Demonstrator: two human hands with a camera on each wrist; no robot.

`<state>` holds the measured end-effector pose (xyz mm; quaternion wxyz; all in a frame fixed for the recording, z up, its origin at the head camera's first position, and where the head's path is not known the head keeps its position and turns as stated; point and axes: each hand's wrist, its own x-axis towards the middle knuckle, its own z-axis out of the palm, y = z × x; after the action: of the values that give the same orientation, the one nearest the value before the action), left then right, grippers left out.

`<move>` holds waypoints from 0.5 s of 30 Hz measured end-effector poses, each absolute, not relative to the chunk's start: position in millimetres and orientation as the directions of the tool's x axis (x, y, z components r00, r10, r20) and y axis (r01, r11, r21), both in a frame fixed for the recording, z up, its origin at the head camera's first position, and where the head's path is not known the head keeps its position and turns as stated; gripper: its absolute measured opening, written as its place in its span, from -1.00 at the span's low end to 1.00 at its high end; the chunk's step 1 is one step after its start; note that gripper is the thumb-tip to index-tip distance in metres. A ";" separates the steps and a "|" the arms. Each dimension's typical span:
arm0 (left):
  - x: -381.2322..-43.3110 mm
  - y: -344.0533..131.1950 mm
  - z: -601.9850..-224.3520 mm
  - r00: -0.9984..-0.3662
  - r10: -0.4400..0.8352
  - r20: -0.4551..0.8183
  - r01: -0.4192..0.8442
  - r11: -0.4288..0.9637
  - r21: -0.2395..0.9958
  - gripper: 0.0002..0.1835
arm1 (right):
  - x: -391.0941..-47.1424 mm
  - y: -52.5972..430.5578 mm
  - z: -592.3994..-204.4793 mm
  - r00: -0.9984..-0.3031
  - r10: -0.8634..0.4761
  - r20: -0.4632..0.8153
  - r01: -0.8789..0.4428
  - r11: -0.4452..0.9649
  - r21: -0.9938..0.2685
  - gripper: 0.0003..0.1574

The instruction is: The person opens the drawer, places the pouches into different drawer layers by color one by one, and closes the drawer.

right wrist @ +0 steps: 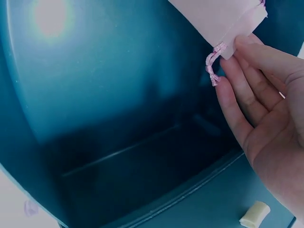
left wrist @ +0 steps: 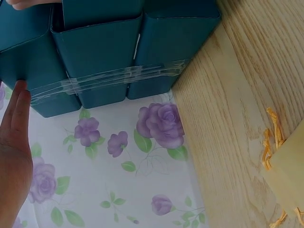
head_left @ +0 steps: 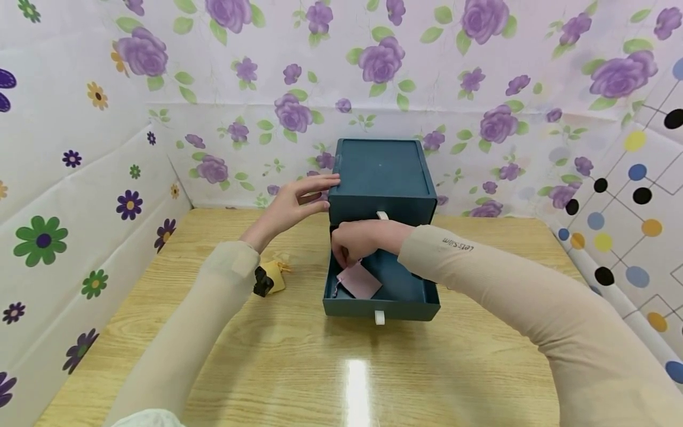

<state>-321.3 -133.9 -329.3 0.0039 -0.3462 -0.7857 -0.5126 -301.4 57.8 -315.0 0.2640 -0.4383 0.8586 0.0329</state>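
A dark teal drawer box (head_left: 381, 169) stands against the back cloth, with one drawer (head_left: 408, 281) pulled out below its top one. Inside that drawer, toward its left side, is a pale pink drawstring pouch (head_left: 361, 282). My right hand (head_left: 360, 239) reaches in and pinches the pouch's corner between thumb and fingers; a twisted pink cord (right wrist: 213, 64) hangs beside the fingertips. My left hand (head_left: 294, 204) has its fingers extended against the box's upper left side, thumb near the front edge. Clear tape (left wrist: 133, 73) binds the stacked drawer sides.
On the wooden table (head_left: 299, 356), left of the box, lies a yellow drawstring pouch (head_left: 276, 276) with a black object (head_left: 262, 282) against it. White pull tabs (head_left: 379, 318) stick out from the drawer fronts. Patterned cloth (head_left: 224, 130) walls the back and both sides.
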 end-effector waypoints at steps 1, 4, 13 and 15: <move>-322.4 -134.1 -330.5 -0.759 0.540 0.364 0.551 0.234 0.801 -0.48 | -300.9 58.2 -315.7 -0.480 -0.734 -0.481 -0.768 0.617 -0.175 -0.83; -324.4 -134.3 -332.8 -0.748 0.550 0.372 0.563 0.230 0.794 -0.48 | -298.9 59.9 -316.7 -0.497 -0.733 -0.465 -0.762 0.625 -0.169 -0.81; -324.7 -135.4 -332.7 -0.734 0.556 0.391 0.585 0.225 0.779 -0.50 | -294.1 68.8 -307.9 -0.504 -0.790 -0.349 -0.785 0.588 -0.195 -0.70; -324.7 -135.4 -330.7 -0.735 0.554 0.391 0.585 0.227 0.778 -0.51 | -293.4 70.5 -302.6 -0.501 -0.797 -0.337 -0.789 0.581 -0.200 -0.68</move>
<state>-324.7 -135.4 -330.7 0.0157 -0.3635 -0.7832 -0.5042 -293.4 70.5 -302.6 0.1998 -0.4577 0.8663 -0.0096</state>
